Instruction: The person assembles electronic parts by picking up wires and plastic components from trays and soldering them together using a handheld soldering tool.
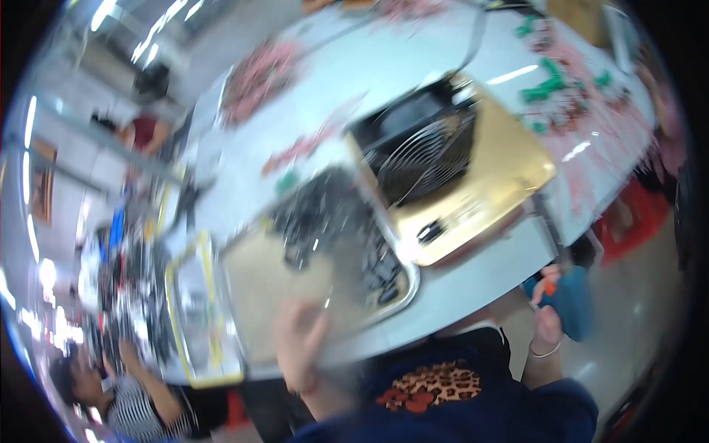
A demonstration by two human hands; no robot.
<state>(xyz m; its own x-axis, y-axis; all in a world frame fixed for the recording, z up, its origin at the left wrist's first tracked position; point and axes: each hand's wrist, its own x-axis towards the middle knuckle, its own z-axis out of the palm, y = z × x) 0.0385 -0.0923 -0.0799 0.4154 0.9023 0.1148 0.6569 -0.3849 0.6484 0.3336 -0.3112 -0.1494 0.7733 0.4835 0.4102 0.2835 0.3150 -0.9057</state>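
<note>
White table [236, 173]; gold-cased fan unit [506, 162] right of tray [258, 288]. Black parts [317, 214] toward tray's far right. Left hand [299, 341] over tray's near side, thumb apart from blurred fingers. Right hand [546, 323] off near-right table edge, fingers closed around teal object [577, 304].

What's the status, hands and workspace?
Left hand over tray, blurred; contact unclear. Right hand holding teal tool. Black pieces in tray. Gold fan unit beside it.

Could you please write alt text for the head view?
A person's left hand, blurred, is over a tray partly filled with black pieces, while the right hand holds a blue tool. Beside the tray, a gold machine stands on a white table with pink strands.
</note>
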